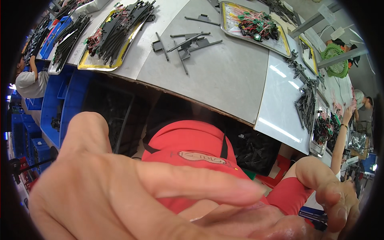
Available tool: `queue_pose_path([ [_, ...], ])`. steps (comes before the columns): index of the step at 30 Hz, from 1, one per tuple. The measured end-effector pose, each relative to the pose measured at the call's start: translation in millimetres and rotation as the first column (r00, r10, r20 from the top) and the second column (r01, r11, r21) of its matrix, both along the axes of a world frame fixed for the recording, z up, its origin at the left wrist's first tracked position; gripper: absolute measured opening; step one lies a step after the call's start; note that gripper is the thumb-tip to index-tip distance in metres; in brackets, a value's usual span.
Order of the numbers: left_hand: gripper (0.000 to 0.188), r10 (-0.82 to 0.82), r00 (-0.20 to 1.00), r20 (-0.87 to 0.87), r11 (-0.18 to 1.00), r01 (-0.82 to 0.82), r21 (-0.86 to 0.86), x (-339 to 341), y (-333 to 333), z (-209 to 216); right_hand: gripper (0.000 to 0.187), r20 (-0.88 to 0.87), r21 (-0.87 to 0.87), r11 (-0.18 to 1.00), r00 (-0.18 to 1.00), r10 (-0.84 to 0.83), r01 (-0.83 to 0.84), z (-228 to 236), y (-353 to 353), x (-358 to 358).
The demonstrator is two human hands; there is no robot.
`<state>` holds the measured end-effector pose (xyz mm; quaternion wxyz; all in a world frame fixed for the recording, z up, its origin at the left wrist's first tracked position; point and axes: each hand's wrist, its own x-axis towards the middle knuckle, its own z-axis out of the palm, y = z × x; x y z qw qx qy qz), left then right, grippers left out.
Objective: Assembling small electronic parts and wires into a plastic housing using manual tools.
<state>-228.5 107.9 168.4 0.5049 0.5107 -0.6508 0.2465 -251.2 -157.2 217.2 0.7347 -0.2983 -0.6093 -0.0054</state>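
Because both hands stand close to the camera and clear of the parts, the step in hand appears to be a pause in handling rather than a grasp. The left hand [116, 188] fills the lower left of the frame with its index finger extended towards the right; its lower side is cut off, so whether it holds anything cannot be told. The right hand [340, 204], at the lower right, has its fingers bent, and its grip cannot be told either. The loose grey parts [184, 51] lie at the upper centre of the frame on the worktop [216, 84], several crossing one another, well apart from both hands. To handle them well, take the uppermost part first, hold it by its long bar and lift straight up (a sideways pull could drag its neighbours along). Keep wrists clear of the tray [91, 67] of dark strips [120, 38] at the upper left and of the wired boards [258, 26] at the upper right, where thin red leads would probably snag easily. Lower both hands slowly and keep the camera's view unobstructed.
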Motion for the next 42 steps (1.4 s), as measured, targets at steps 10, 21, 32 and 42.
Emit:
queue_pose_path([
  [10,0.032,-0.017,1.000,-0.020,0.976,0.012,-0.219,-5,-40,-28,0.039,-0.031,-0.013,0.987,0.987,0.160,-0.160,-14,22,-5],
  [21,0.028,-0.112,0.992,-0.050,0.916,0.083,-0.392,-12,-82,-32,0.039,-0.250,0.177,0.816,0.777,0.579,-0.551,-34,42,-15],
  [32,0.024,-0.038,0.998,-0.056,0.836,0.001,-0.548,-22,-87,-51,0.040,-0.239,0.695,0.210,0.054,0.969,-0.688,-39,56,-34],
  [42,0.021,0.202,0.979,-0.025,0.810,-0.182,-0.557,13,-79,-84,0.031,-0.330,0.165,0.786,0.718,0.613,-0.596,-40,61,-12],
])
